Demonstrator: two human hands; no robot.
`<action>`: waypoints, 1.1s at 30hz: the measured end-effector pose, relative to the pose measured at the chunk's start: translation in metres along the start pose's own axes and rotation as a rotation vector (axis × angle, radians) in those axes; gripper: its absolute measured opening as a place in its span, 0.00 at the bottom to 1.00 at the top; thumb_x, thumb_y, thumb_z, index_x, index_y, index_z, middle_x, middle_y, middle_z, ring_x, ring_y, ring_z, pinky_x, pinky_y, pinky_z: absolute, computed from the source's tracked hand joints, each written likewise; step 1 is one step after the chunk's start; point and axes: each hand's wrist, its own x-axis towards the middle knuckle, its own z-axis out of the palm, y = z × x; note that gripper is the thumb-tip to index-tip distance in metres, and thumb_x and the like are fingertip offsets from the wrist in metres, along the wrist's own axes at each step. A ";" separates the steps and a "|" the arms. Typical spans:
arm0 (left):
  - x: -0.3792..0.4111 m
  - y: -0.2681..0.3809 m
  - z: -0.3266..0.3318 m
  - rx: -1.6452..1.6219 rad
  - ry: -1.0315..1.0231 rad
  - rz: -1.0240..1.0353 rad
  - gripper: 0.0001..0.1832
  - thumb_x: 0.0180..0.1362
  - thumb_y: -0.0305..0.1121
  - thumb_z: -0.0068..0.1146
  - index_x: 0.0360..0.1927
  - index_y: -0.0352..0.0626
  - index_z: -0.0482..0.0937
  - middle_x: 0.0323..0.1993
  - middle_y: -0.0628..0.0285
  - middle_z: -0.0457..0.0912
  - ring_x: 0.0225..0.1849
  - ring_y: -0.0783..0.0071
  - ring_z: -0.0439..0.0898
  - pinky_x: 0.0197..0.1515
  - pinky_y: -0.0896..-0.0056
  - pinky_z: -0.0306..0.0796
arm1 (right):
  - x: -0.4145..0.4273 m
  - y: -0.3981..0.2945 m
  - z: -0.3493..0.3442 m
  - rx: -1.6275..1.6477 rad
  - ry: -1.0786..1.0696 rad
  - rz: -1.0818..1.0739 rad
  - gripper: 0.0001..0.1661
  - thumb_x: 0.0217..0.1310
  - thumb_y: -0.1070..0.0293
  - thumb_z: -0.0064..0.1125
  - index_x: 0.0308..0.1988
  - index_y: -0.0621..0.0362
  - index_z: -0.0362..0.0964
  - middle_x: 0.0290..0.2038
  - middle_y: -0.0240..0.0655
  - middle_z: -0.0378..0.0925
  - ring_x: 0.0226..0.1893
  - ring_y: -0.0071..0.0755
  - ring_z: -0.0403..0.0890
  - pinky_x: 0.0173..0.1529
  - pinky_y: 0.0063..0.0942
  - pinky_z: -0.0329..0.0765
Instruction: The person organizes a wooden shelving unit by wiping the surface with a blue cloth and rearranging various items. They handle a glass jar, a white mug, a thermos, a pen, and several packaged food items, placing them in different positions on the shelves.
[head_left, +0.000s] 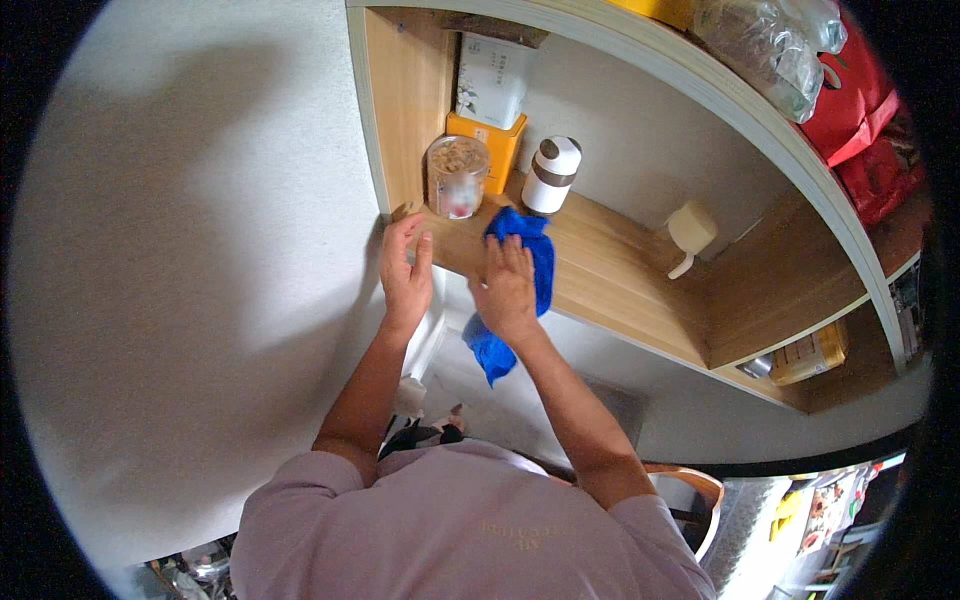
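Note:
My right hand (510, 289) lies over a blue cloth (544, 259), palm down, at the front of a wooden shelf board (622, 277). One end of the cloth hangs below the shelf's edge. My left hand (406, 266) is at the shelf's front left corner, holding nothing, thumb apart from its curved fingers. Behind the hands stands a clear lidded jar (456, 176) of brownish dry food. A white cup-like container with a dark band (552, 174) is just behind the cloth. At the back left, a white box (491, 79) stands on an orange box (496, 139).
A cream object with a short handle (691, 229) is at the back right of the shelf. A golden container (810, 356) occupies a lower compartment. Clear plastic packaging (772, 60) and a red bag (862, 127) are above. A wall (187, 285) closes the left side; a chair (701, 487) stands behind me.

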 end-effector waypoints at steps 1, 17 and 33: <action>0.001 0.002 -0.002 -0.031 0.013 0.005 0.11 0.61 0.28 0.50 0.46 0.37 0.73 0.41 0.55 0.75 0.44 0.64 0.75 0.49 0.67 0.69 | 0.000 -0.008 0.003 0.076 0.041 -0.046 0.27 0.51 0.67 0.56 0.52 0.66 0.68 0.55 0.58 0.65 0.59 0.59 0.62 0.64 0.48 0.56; -0.020 0.015 -0.034 -0.244 0.105 -0.120 0.10 0.62 0.26 0.48 0.46 0.35 0.73 0.40 0.59 0.77 0.41 0.75 0.76 0.47 0.74 0.70 | 0.030 -0.030 0.032 0.582 -0.080 -0.479 0.16 0.40 0.83 0.50 0.34 0.59 0.73 0.36 0.41 0.78 0.41 0.45 0.76 0.47 0.37 0.69; -0.149 0.036 0.042 -0.397 -1.147 -0.659 0.19 0.59 0.45 0.55 0.43 0.39 0.76 0.35 0.63 0.80 0.36 0.74 0.75 0.43 0.66 0.70 | -0.034 0.002 -0.134 1.671 0.504 0.268 0.18 0.41 0.90 0.45 0.32 0.57 0.70 0.28 0.31 0.74 0.27 0.23 0.73 0.34 0.17 0.72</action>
